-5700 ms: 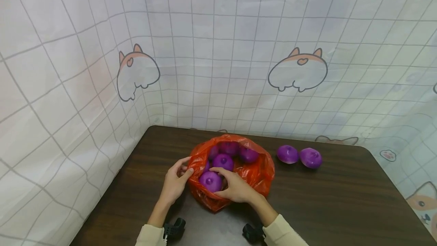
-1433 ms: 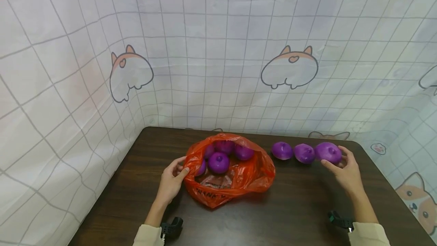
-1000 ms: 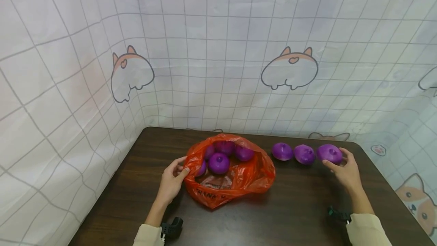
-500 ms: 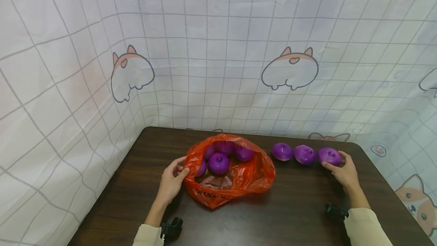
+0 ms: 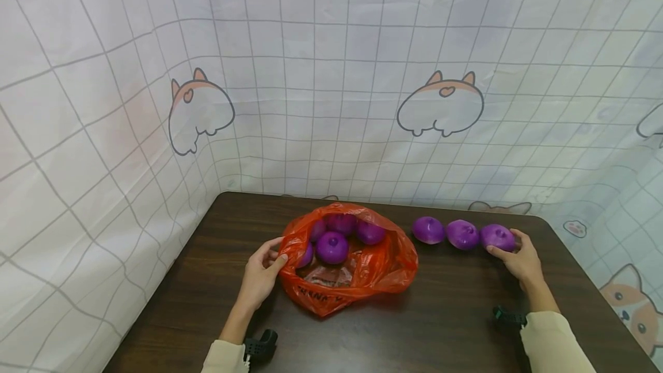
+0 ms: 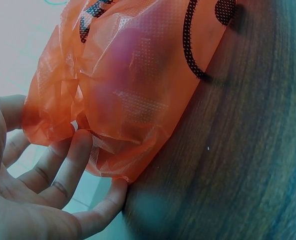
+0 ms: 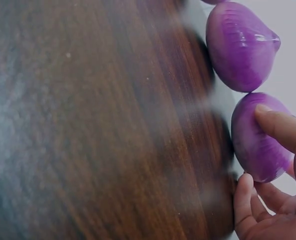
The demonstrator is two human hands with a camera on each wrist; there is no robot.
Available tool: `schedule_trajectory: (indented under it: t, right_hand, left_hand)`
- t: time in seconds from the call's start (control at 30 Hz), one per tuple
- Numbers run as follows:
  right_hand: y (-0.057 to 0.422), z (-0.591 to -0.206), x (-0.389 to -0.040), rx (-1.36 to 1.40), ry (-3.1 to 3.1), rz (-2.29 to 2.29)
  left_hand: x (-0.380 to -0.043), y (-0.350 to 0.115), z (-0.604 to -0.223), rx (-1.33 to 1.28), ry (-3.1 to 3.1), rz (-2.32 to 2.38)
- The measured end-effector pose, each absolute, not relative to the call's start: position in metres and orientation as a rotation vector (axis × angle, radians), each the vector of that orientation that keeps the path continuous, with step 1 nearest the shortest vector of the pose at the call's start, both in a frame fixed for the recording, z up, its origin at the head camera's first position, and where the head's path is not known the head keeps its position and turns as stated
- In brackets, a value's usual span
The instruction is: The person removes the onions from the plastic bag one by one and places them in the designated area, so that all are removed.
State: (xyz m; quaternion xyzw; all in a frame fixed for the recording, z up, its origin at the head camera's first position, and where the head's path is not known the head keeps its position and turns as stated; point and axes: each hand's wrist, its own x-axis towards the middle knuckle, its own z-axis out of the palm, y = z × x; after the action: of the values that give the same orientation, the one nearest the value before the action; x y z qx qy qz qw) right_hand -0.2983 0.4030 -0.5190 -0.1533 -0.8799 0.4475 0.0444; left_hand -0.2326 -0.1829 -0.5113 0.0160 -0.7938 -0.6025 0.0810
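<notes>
An orange-red plastic bag (image 5: 383,269) lies on the table with its mouth spread open, several purple onions (image 5: 332,247) inside. My left hand (image 5: 260,275) grips the bag's left rim; in the left wrist view its fingers (image 6: 78,155) bend against the thin plastic. To the right of the bag, three purple onions stand in a row along the far side. Around the rightmost onion (image 5: 498,237) is my right hand (image 5: 524,258). In the right wrist view the thumb (image 7: 280,125) lies on this onion (image 7: 257,142), the other fingers at its lower side, and it meets its neighbour (image 7: 240,47).
The dark wood-grain table (image 5: 435,327) ends at a grid-patterned cloth (image 5: 342,102) behind and to the left. The other two onions in the row, the left one (image 5: 428,230) and the middle one (image 5: 463,235), stand between the bag and my right hand.
An onion has gone from the bag's front to the right end of the row, carried by my right hand. Lately it has lowered and shifted slightly left. The left hand stays on the bag.
</notes>
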Motion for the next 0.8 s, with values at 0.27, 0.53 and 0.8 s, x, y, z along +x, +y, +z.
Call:
schedule_trajectory:
  t: [0.27,0.53,0.8]
  right_hand:
    - [0.4036,-0.5198,-0.2994,-0.482,-2.688,1.377]
    - [0.4018,-0.5219,-0.2996,-0.468,-2.674,1.379]
    - [0.4020,-0.5228,-0.3004,-0.482,-2.658,1.401]
  left_hand:
    - [-0.2323,-0.1831,-0.5114,0.046,-2.376,-1.795]
    - [-0.2328,-0.1836,-0.5120,0.038,-2.372,-1.798]
    - [-0.2315,-0.1836,-0.5111,0.027,-2.372,-1.785]
